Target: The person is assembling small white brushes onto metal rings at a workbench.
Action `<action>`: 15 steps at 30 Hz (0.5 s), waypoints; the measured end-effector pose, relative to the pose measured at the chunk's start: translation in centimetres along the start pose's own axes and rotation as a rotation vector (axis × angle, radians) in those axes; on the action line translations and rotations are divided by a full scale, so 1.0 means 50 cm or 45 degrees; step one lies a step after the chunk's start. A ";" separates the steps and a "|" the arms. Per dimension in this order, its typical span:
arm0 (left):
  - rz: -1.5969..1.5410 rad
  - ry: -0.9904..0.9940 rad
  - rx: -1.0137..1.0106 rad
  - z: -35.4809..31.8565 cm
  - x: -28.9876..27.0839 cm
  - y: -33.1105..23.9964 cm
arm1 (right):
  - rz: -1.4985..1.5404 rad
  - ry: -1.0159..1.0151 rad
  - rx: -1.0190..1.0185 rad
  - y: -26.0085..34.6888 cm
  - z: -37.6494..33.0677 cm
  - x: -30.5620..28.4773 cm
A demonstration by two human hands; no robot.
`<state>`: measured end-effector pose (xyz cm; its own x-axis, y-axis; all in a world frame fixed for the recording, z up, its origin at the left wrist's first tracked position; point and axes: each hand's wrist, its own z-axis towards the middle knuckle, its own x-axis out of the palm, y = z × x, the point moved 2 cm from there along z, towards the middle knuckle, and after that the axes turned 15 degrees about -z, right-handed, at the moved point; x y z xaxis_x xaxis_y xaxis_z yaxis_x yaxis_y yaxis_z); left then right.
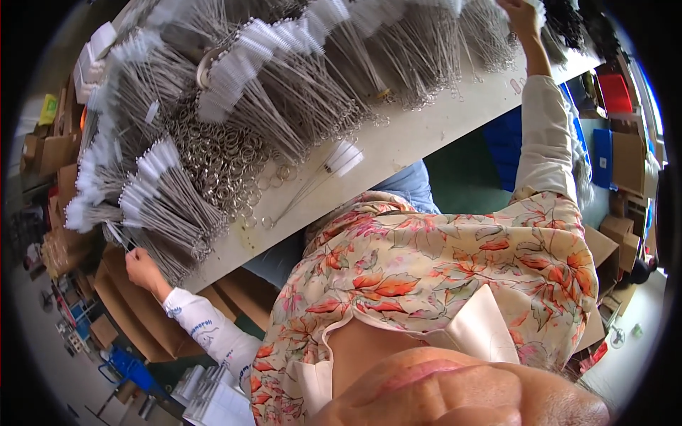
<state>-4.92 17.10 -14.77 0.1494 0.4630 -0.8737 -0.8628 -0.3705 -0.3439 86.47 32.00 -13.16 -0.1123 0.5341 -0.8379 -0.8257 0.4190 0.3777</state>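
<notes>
In front of me, a pale off-white tabletop [419, 138] carries heaped bundles of white-bristled brushes [284, 92] with silver wire stems. Among them I see shiny silver metal rings [226, 162], piled loose; a small brush cluster [344, 159] lies apart near my edge, black bristly bundles [566, 27] far right.

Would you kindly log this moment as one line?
left hand: beside white brushes, hold unclear | right hand: far right of table, hold unclear | metal rings: heaped beside brushes
</notes>
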 end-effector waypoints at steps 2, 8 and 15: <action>0.124 0.163 -0.004 0.015 0.019 0.065 | 0.006 -0.447 -0.222 0.087 -0.022 -0.045; -0.051 0.315 -0.095 0.004 -0.018 0.114 | 0.410 -0.498 -0.764 0.224 -0.055 -0.112; -0.281 0.156 -0.336 -0.005 -0.035 -0.009 | 1.580 0.838 -0.432 0.498 -0.333 -0.060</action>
<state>-4.68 16.26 -13.15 0.3884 0.4612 -0.7978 -0.6516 -0.4748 -0.5917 57.03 28.62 -7.78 -0.9930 -0.0504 -0.1066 -0.0871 -0.2961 0.9512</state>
